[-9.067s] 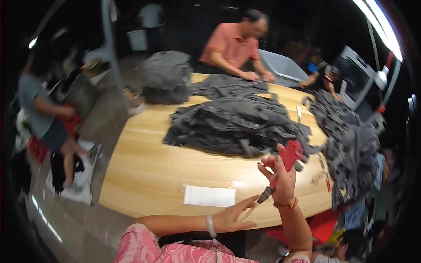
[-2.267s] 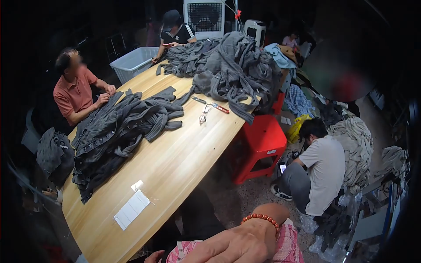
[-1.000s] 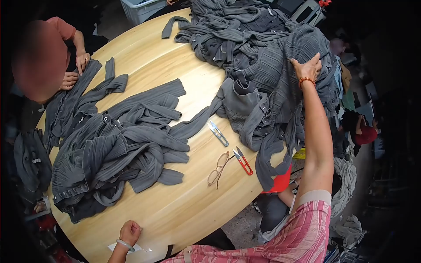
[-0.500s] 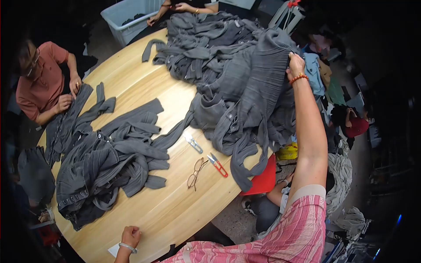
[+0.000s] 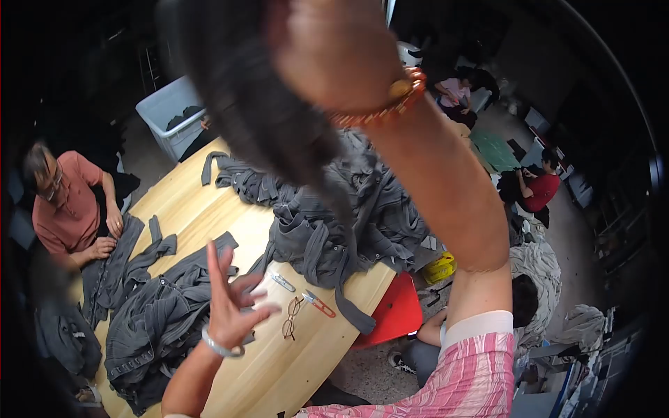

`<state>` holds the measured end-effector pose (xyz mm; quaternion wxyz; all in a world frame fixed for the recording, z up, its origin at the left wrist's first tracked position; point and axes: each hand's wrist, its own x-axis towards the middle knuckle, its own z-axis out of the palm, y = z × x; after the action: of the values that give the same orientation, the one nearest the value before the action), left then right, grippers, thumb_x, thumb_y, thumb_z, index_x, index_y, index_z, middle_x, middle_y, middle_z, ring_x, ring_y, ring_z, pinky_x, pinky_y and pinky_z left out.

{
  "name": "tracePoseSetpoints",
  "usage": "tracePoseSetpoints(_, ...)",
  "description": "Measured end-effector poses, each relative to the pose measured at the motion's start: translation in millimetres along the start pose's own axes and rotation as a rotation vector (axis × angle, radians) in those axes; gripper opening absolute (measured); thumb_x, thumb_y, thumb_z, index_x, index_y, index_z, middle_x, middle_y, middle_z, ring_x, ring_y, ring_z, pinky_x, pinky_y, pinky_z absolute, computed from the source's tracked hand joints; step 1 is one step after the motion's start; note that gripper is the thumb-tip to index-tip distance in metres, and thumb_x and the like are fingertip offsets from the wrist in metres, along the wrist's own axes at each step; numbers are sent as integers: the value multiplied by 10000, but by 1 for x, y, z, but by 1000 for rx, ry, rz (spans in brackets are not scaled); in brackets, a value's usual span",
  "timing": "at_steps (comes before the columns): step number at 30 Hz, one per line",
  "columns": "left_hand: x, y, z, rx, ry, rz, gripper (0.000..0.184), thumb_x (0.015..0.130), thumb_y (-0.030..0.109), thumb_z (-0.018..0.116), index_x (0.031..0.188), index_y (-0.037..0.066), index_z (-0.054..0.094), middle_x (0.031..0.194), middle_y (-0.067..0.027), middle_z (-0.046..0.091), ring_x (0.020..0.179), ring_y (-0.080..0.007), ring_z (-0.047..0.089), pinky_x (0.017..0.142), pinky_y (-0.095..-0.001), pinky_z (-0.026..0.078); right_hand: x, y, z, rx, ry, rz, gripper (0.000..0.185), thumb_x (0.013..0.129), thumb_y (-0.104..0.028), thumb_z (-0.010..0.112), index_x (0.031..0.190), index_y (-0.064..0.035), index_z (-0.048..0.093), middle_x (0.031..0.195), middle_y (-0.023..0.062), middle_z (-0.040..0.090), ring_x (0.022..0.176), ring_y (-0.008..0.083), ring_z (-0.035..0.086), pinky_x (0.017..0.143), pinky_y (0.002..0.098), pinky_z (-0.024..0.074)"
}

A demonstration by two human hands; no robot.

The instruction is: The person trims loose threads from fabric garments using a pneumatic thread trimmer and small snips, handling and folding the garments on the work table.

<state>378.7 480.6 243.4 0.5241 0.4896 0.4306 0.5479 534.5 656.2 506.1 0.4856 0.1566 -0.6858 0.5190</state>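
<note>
My right hand, with a beaded bracelet at the wrist, is raised high and close to the camera. It grips a dark grey garment that hangs down, smeared by motion. My left hand is in the air over the table, fingers spread and holding nothing. Beyond it lies a big heap of grey ribbed garments, and to its left a smaller pile of similar garments. Between the piles lie red-handled thread snips, light-coloured thread snips and eyeglasses.
Across the wooden table, a person in a reddish shirt handles a grey garment. A pale plastic bin stands behind. A red stool and a seated person are at the right edge. More people and cloth piles are farther right.
My right hand has lifted a grey garment from the big heap up towards the camera. My left hand has risen from the near table edge and its fingers have spread.
</note>
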Motion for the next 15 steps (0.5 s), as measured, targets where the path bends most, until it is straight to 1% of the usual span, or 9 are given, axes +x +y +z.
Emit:
tracePoseSetpoints(1, 27, 25, 17, 12, 83, 162, 1370, 618, 97, 925, 1568, 150, -59, 1518, -210, 271, 1141, -299, 576, 897, -401, 534, 5, -4, 37, 296, -21, 82, 226, 1034, -102, 473, 1191, 27, 572, 1026, 97, 691, 874, 141, 682, 747, 233, 575)
tracePoseSetpoints(3, 56, 37, 13, 27, 167, 333, 1334, 619, 96, 924, 1571, 115, -10, 1509, -207, 293, 1137, -288, 578, 920, -391, 522, 13, -6, 82, 114, -29, 42, 228, 1007, -122, 488, 1104, 51, 600, 938, 111, 684, 830, 152, 663, 738, 267, 554)
tracePoseSetpoints(4, 79, 18, -25, 425, 327, 568, 1076, 737, 143, 817, 1534, 53, 99, 1472, -186, 352, 1161, -268, 558, 972, -385, 479, 16, -8, 98, 23, -28, 18, 238, 993, -132, 495, 1061, 63, 614, 895, 118, 680, 808, 158, 653, 734, 284, 544)
tracePoseSetpoints(6, 61, 40, -53, 401, 421, 466, 1033, 743, 159, 810, 1517, 48, 135, 1455, -191, 373, 1160, -276, 562, 973, -386, 479, 19, -15, 113, -155, -27, -29, 274, 966, -153, 510, 974, 87, 642, 807, 132, 673, 765, 170, 635, 725, 319, 523)
tracePoseSetpoints(9, 9, 29, -115, 597, 501, 315, 971, 752, 183, 801, 1492, 40, 188, 1429, -199, 405, 1159, -287, 568, 974, -388, 480, 7, -31, 73, -248, 89, 93, 295, 976, -197, 563, 1047, 79, 638, 885, 140, 692, 810, 179, 659, 735, 308, 544)
tracePoseSetpoints(11, -40, 3, -154, 741, 531, 156, 931, 759, 200, 795, 1475, 34, 224, 1412, -205, 426, 1159, -295, 572, 974, -390, 481, -16, -32, 5, -385, 248, 83, 316, 968, -236, 590, 1113, 39, 645, 980, 141, 700, 849, 169, 671, 737, 292, 559)
tracePoseSetpoints(12, -64, -11, -169, 804, 537, 72, 911, 762, 208, 792, 1466, 31, 242, 1403, -208, 437, 1159, -299, 574, 974, -390, 481, -34, -37, -41, -702, 262, 183, 442, 986, -344, 574, 1258, 4, 574, 1106, 117, 683, 962, 188, 678, 892, 310, 539)
tracePoseSetpoints(13, -90, -24, -183, 857, 536, -13, 892, 765, 216, 789, 1458, 29, 260, 1395, -211, 447, 1158, -303, 576, 975, -391, 481, -60, -29, -79, -716, 492, 175, 342, 938, -219, 653, 1165, 35, 621, 1003, 128, 702, 873, 164, 676, 733, 287, 554)
tracePoseSetpoints(15, -140, -48, -204, 952, 522, -198, 854, 771, 232, 783, 1441, 23, 296, 1377, -216, 469, 1158, -311, 581, 975, -392, 482, -131, -21, -175, -990, 759, 366, 528, 876, -222, 745, 1269, 68, 543, 1059, 171, 685, 948, 166, 656, 775, 297, 548)
